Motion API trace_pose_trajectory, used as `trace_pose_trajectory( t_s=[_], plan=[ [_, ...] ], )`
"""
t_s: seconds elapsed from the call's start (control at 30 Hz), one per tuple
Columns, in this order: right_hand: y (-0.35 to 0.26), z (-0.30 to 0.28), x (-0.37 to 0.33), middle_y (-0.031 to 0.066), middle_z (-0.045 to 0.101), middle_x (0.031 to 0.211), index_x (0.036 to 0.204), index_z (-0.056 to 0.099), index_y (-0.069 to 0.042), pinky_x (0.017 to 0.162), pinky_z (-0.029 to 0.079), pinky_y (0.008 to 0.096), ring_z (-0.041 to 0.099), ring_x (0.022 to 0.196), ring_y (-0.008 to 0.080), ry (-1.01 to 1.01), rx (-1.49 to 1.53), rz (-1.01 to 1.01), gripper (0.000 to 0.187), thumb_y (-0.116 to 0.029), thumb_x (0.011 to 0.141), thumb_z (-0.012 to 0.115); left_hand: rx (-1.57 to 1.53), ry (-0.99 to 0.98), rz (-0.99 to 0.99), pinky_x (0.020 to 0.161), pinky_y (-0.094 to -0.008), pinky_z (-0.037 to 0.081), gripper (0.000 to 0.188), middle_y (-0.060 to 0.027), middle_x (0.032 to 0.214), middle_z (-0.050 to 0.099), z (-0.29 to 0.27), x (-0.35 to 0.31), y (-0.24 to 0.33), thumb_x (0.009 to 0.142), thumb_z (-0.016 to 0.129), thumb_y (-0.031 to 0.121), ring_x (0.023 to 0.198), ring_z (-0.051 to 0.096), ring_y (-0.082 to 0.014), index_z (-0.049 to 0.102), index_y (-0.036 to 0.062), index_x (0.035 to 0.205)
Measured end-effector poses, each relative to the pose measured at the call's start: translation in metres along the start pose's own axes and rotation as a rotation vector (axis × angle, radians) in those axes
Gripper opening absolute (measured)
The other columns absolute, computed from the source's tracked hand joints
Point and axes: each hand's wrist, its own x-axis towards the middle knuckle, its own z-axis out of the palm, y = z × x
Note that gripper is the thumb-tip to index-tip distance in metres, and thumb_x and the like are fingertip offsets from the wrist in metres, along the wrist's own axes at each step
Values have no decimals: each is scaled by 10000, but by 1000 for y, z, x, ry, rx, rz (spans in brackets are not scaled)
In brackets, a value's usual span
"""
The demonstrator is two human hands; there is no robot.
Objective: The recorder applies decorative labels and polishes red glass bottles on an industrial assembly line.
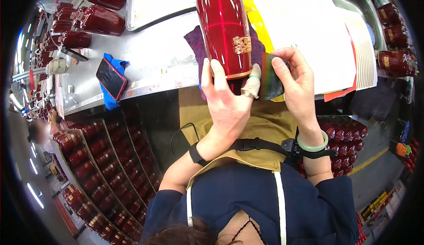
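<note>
Head view: glossy red vessel (222, 30) lies on purple cloth (193, 41), upper center of frame, long axis near vertical, leaning slightly left toward top edge; gold-rimmed end points down. Left hand (230, 108) clamps that end between fingers and thumb; right hand (301, 80) pinches dark sheet (270, 81) just beside.

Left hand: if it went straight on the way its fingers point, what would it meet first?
Most likely the glossy red vessel: the fingertips of the left hand lie over its near end and seem to touch it. Depth is unclear from one view, so they might slide along its side.
</note>
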Motion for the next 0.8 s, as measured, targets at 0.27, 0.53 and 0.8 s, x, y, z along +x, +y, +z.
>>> trace_pose_trajectory(
  t_s=[0.27,0.53,0.8],
  plan=[
    [-7,36,-12,95,683,948,1049,661,16,822,527,301,669,890,168,-17,-113,-139,110,-27,948,676,-40,-189,214,1045,-429,477,691,-165,1424,551,-38,36,-20,701,788,-64,1257,568,-365,622,9,1368],
    [4,35,-8,129,678,906,987,653,27,815,531,334,682,869,221,63,-209,-159,76,-23,935,676,-326,-140,-11,912,-395,564,518,-174,1243,670,-26,24,-53,733,824,-53,1097,681,-340,686,-54,1232],
    [4,37,-11,124,692,915,990,652,38,813,527,315,672,858,191,70,-151,-140,87,-38,953,671,-104,-175,349,1066,-429,470,576,-134,1300,641,-26,42,-27,724,786,-75,1240,581,-328,686,-2,1287]
  ],
)
